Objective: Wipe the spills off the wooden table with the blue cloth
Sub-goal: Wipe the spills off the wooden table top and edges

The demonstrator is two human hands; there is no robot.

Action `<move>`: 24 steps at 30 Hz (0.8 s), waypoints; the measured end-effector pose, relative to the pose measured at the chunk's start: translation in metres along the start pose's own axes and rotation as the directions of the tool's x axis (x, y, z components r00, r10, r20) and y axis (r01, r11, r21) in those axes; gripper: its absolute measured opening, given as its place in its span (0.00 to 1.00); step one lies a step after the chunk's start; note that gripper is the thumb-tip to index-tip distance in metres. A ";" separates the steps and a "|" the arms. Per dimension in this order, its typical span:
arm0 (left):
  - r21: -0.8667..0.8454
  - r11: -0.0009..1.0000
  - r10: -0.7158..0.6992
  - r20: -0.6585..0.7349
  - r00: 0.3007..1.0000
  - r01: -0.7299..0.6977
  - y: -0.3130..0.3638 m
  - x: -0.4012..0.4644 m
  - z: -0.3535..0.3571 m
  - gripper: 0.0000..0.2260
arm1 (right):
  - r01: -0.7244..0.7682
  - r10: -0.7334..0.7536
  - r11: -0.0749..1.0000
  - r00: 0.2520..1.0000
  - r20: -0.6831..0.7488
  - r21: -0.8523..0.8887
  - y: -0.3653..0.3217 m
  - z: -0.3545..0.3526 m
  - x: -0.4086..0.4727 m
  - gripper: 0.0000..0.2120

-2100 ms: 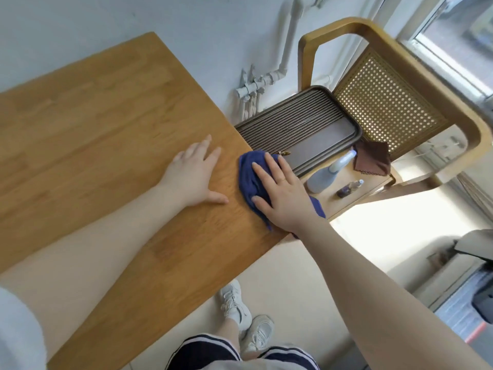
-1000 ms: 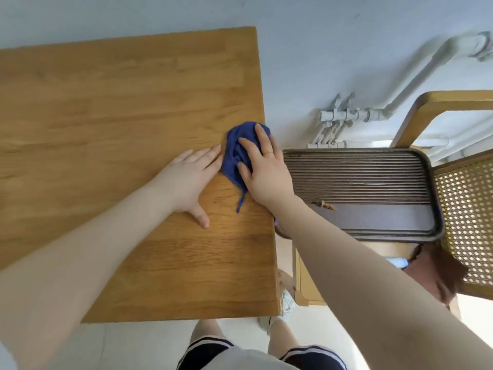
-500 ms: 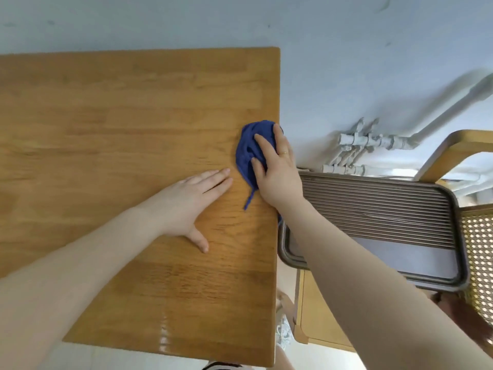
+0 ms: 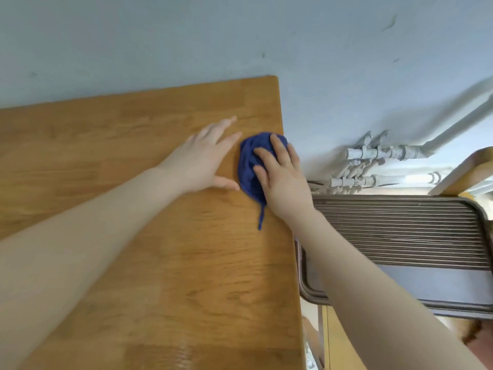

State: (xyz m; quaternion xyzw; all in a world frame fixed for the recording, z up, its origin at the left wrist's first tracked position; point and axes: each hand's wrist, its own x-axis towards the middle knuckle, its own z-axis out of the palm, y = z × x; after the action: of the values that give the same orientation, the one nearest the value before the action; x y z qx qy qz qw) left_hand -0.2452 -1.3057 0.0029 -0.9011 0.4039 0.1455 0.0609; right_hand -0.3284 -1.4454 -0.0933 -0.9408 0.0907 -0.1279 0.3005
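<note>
Near the right edge of the light-brown wooden table [image 4: 160, 263], toward its far corner, I see the crumpled dark-blue cloth [image 4: 249, 166] lying bunched on the surface, with a thin loose strand trailing toward me. My right hand [image 4: 282, 180] lies on top of the cloth, its fingers spread and pressing it down onto the wood rather than curled round it. My left hand [image 4: 205, 161] rests flat on the bare table just beside the cloth, fingers straight and apart, thumb tip close to the fabric's near-left edge. The two hands sit close together with the cloth between them. Beyond the table's right edge I see a ribbed brown rectangular tray [image 4: 400, 236], and white wall pipes [image 4: 384, 153] behind it.
</note>
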 end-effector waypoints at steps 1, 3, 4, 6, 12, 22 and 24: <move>0.048 0.999 -0.008 0.029 1.000 0.007 -0.003 0.009 0.002 0.47 | -0.024 0.024 1.000 1.000 -0.003 -0.002 0.003 0.003 0.024 0.20; 0.123 0.992 -0.041 0.077 0.996 0.031 -0.008 0.024 0.007 0.50 | -0.097 0.097 0.995 0.993 0.073 -0.015 0.009 0.008 0.064 0.20; 0.135 0.990 -0.064 0.093 0.994 0.051 -0.010 0.031 0.008 0.51 | -0.111 0.113 0.994 0.989 0.093 -0.023 0.012 0.009 0.077 0.20; 0.125 0.990 -0.078 0.122 0.990 0.062 -0.015 0.041 0.007 0.53 | -0.126 0.130 0.991 0.986 0.108 -0.042 0.012 0.008 0.086 0.21; 0.057 0.998 -0.014 0.211 0.977 0.003 -0.029 0.055 0.011 0.54 | -0.065 0.065 0.997 0.998 0.004 -0.044 0.004 0.006 0.050 0.22; -0.023 1.000 0.008 0.164 0.987 -0.005 -0.035 0.058 0.017 0.59 | -0.078 0.080 0.995 0.996 0.034 -0.067 0.025 0.017 0.153 0.20; -0.050 0.999 0.008 0.162 0.987 0.000 -0.035 0.058 0.016 0.59 | -0.057 0.058 0.998 0.998 0.022 -0.034 0.019 0.011 0.122 0.21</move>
State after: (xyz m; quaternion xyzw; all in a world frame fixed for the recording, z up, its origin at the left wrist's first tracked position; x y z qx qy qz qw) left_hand -0.1858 -1.3193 -0.0309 -0.8868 0.3956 0.2282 0.0708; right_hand -0.2113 -1.4850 -0.0910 -0.9442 0.1163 -0.1070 0.2891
